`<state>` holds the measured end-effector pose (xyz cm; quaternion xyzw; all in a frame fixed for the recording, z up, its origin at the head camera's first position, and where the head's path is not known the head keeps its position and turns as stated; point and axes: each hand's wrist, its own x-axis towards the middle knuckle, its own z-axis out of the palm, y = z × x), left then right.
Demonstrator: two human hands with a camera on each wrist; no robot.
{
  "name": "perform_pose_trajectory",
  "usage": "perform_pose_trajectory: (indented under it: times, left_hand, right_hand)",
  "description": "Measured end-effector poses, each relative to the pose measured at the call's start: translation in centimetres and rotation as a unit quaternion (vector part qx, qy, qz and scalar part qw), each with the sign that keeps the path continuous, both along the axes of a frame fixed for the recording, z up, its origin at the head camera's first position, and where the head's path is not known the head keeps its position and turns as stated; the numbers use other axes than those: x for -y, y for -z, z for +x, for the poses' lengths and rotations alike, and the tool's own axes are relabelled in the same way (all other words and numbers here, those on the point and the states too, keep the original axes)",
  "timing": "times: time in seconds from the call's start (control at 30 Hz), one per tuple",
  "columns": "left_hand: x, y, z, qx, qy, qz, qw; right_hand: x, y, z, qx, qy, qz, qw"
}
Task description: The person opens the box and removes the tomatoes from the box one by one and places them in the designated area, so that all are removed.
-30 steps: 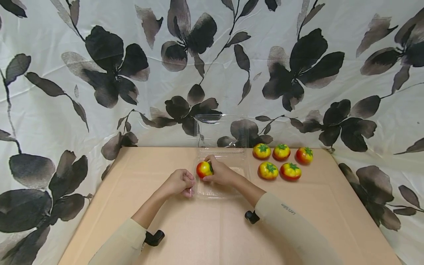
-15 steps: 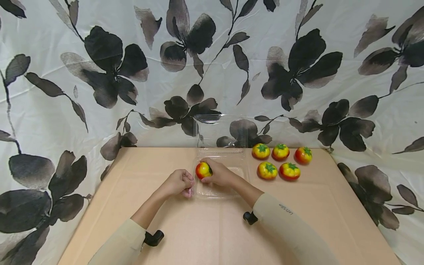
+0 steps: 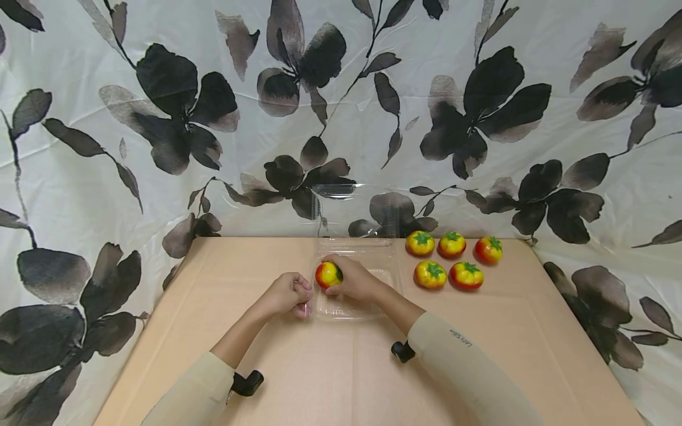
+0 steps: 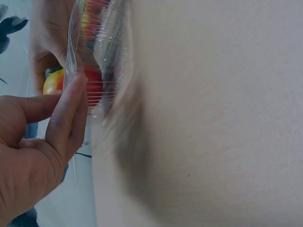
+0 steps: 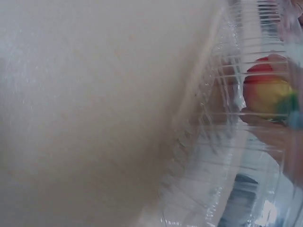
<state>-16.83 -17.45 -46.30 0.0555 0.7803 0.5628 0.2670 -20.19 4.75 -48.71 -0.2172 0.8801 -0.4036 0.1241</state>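
A red-and-yellow toy tomato (image 3: 326,274) with a green top is gripped by my right hand (image 3: 356,279), low inside a clear plastic clamshell container (image 3: 346,309). It lies at the container's left side; the right wrist view shows the same tomato (image 5: 266,92) through the ribbed wall (image 5: 203,125). My left hand (image 3: 286,294) pinches the container's left rim between thumb and fingers, as the left wrist view shows with the hand (image 4: 42,142) at the clear edge. My right fingers hide part of the tomato's green top.
The clear lid (image 3: 354,210) stands raised behind the base, against a floral cloth (image 3: 474,112). To the right of the container, several more toy tomatoes (image 3: 430,274) sit in two rows on the tan table (image 3: 298,367), near its back edge.
Over the last second my right hand and the tomato have shifted only slightly, and the green top is a little more hidden. My left hand stays at the rim.
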Motion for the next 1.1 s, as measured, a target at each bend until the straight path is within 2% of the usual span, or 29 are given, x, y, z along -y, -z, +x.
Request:
perform_pose_trajectory:
  times: [0.13,0.53,0.83,1.1]
  left_hand:
    - [0.0,-0.1,0.1,-0.001,0.0,0.002,1.0]
    - [0.0,0.1,0.1,0.0,-0.004,0.002,1.0]
    - [0.0,0.2,0.2,-0.01,-0.002,-0.001,1.0]
    - [0.0,-0.1,0.2,-0.017,0.003,-0.015,0.9997]
  right_hand:
    - [-0.4,-0.6,0.0,-0.005,0.002,0.008,1.0]
    - [-2.1,-3.2,0.2,-0.012,0.048,0.027,0.9984]
    - [-4.6,-4.9,0.1,-0.047,0.031,0.039,0.9976]
    - [-7.5,-6.3,0.5,-0.044,0.049,0.038,0.9971]
